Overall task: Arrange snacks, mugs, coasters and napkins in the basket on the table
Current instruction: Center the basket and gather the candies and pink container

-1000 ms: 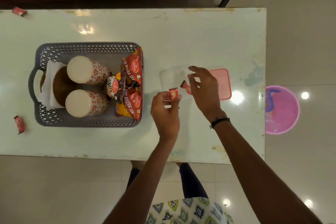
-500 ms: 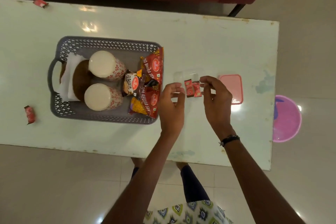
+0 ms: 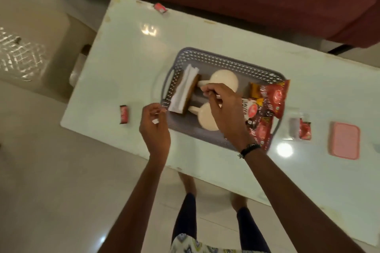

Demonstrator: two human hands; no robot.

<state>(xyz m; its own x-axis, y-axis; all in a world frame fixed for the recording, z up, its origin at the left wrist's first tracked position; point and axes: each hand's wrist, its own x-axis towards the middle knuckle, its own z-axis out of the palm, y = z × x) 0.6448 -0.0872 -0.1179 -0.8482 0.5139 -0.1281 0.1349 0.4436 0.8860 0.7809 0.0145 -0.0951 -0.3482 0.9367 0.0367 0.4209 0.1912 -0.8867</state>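
The grey basket (image 3: 226, 63) sat mid-table, already holding mugs, napkins and snack packets. Her right hand (image 3: 224, 107) hung over the mugs, fingers curled; whether they held anything I couldn't tell. The left hand (image 3: 155, 127) hovered loose just outside the basket's left end, nearest the small red packet (image 3: 124, 114), which lay lengthwise toward her.

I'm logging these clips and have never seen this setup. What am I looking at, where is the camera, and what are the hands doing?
There is no machine: a person wears a head camera that looks down at their own arms. On the pale table stands a grey basket with two mugs, napkins, coasters and snack packets. The right hand reaches into the basket over the mugs; what it grips is unclear. The left hand hovers beside the basket and seems to hold nothing. Small red sweets and a pink lid lie outside.
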